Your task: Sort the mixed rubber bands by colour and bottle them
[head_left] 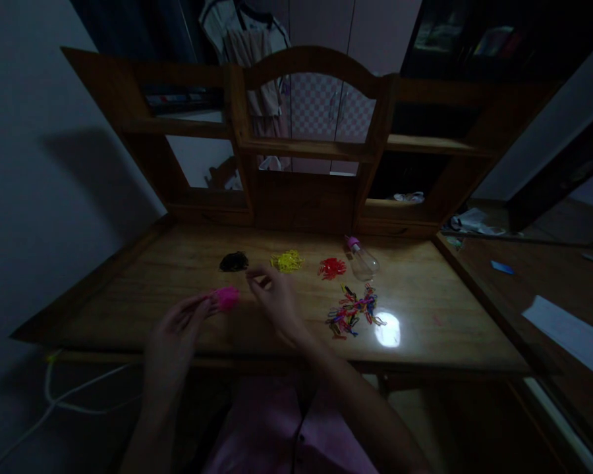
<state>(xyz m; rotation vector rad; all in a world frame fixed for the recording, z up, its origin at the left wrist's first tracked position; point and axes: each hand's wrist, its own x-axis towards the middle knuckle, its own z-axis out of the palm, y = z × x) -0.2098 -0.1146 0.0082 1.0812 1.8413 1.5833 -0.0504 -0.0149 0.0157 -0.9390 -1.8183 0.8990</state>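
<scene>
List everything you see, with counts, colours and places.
desk: one, brown, centre
shelf unit: one, brown, desk's back
pink pile: one, pink, front left
black pile: one, black, back left
yellow pile: one, yellow, back centre
red pile: one, red, back right
bulb-shaped bottle: one, clear, pink-topped, beside red pile
mixed pile: one, multicoloured, front right
side table: one, brown, right edge
paper: one, white, side table
card: one, blue, side table
cable: count unclear, white, lower left
clothes: count unclear, pale, hanging behind
cupboard: one, pinkish, behind shelf unit
left hand: one, bare, at pink pile
right hand: one, bare, right of pink pile
</scene>
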